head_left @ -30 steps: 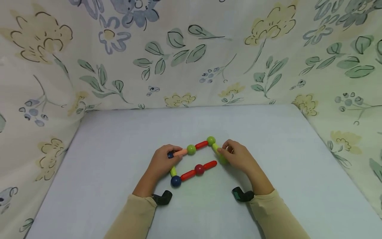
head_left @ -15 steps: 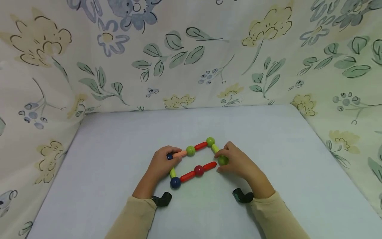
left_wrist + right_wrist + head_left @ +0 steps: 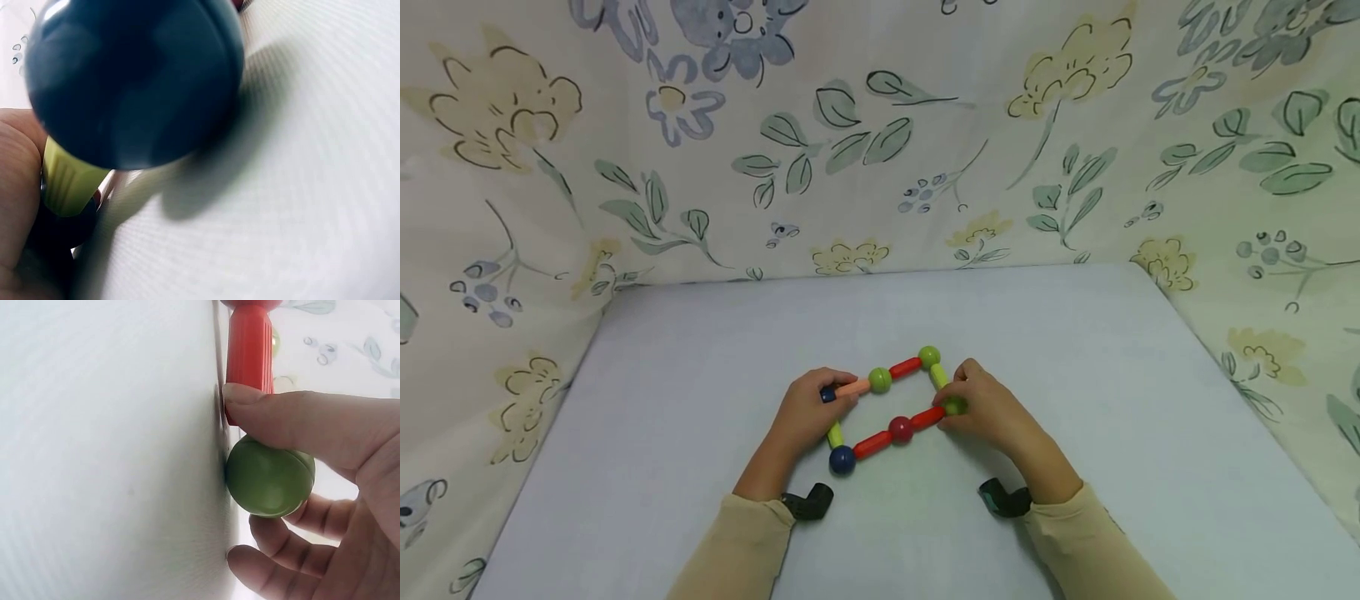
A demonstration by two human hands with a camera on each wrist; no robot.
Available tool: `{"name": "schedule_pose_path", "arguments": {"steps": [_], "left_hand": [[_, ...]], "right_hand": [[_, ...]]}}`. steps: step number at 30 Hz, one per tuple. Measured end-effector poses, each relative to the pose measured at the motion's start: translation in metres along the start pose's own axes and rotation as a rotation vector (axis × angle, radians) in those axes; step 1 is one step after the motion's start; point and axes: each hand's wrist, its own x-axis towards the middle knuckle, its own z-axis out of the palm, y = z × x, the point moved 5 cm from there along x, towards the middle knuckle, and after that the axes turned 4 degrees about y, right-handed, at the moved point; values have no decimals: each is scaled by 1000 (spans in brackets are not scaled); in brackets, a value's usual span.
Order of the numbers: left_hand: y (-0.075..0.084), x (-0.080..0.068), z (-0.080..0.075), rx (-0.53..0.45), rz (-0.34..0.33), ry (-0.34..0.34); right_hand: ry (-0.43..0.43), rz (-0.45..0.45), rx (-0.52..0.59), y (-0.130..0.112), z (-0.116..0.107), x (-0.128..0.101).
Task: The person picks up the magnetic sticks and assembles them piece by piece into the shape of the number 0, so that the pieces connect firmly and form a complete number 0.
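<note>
On the surface, the right hand, fingers pinching the green ball, has brought it against the red rod, closing the loop; the left hand pinches the blue corner.

Home-like play corner: floral cloth backdrop around grey tabletop

I see a flat loop of rods and balls on the table: green ball meeting the red rod, navy ball at the near-left corner.
</note>
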Motion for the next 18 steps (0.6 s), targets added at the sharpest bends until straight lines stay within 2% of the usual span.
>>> {"name": "schedule_pose_path", "arguments": {"steps": [18], "left_hand": [[2, -1, 1, 14, -7, -3]], "right_hand": [[-10, -11, -12, 0, 0, -1]]}}
